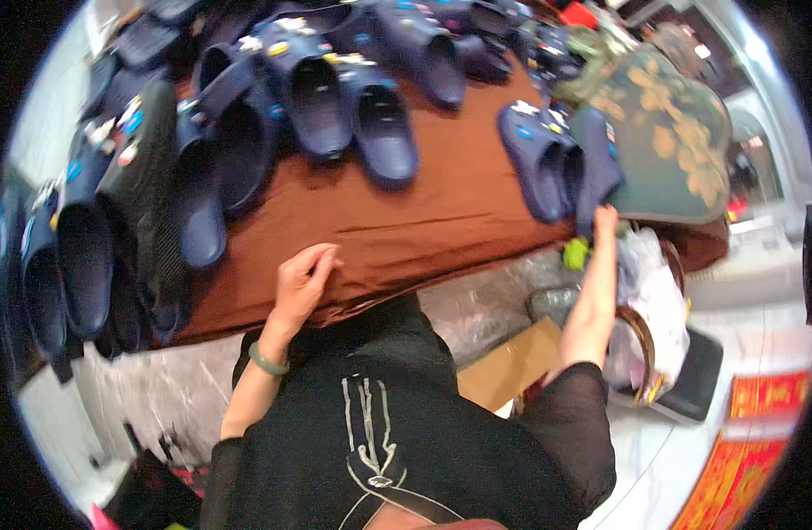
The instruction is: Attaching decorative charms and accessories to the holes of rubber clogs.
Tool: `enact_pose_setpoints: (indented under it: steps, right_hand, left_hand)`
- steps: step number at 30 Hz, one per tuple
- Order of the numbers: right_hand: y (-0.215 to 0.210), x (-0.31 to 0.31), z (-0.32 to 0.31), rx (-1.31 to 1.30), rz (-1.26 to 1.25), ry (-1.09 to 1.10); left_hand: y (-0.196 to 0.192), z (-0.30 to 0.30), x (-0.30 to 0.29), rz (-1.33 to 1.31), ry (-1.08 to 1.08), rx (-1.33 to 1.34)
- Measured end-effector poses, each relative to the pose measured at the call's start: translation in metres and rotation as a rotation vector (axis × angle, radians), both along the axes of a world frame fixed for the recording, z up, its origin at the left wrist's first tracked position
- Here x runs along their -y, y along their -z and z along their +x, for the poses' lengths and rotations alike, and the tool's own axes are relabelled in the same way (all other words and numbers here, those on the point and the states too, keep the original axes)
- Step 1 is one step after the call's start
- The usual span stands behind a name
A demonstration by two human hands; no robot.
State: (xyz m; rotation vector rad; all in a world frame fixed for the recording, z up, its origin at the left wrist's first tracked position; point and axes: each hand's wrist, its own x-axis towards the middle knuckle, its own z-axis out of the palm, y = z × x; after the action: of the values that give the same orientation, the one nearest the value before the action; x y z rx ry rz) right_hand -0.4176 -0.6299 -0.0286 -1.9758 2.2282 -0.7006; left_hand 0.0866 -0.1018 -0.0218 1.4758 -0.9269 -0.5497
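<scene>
My left hand (304, 284) hovers by the front edge of the brown cloth-covered table (459, 168), fingers loosely bent and a little apart, with nothing visible in them. At the table's right side my right hand (606, 216) is closed on the near end of a navy foam clog (595, 163), which stands tilted on its side. Its fingertips are partly hidden. Directly left of that clog lies another navy clog (534, 168) with small colourful charms on its toe. Nearer the middle, a navy clog (387, 137) and its neighbour (318, 110) lie with heels toward me.
More navy clogs (86, 265) crowd the table's left and far sides, among them a dark textured shoe (145, 194). A green flower-patterned cushion (675, 132) sits at the right. Below are a plastic bag (649, 283), a cardboard piece (512, 364) and a black stool-like object (696, 375).
</scene>
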Motion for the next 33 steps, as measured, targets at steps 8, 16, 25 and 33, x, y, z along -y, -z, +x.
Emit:
enact_pose_setpoints:
  steps: [8, 16, 25, 33]
  right_hand:
    - [-0.047, -0.101, 0.084, 0.162, -0.321, -0.269]
    - [-0.109, -0.073, 0.119, -0.152, -0.512, -0.397]
    - [-0.131, -0.076, 0.166, -0.109, -0.132, -0.351]
    - [-0.143, -0.201, 0.229, 0.742, -0.061, -0.819]
  left_hand:
    - [0.000, -0.004, 0.004, 0.022, 0.039, 0.032]
    - [0.000, 0.000, 0.008, 0.002, 0.044, 0.038]
    - [0.007, -0.003, 0.006, 0.007, 0.098, -0.014]
    - [0.010, -0.007, 0.007, -0.086, 0.078, 0.080]
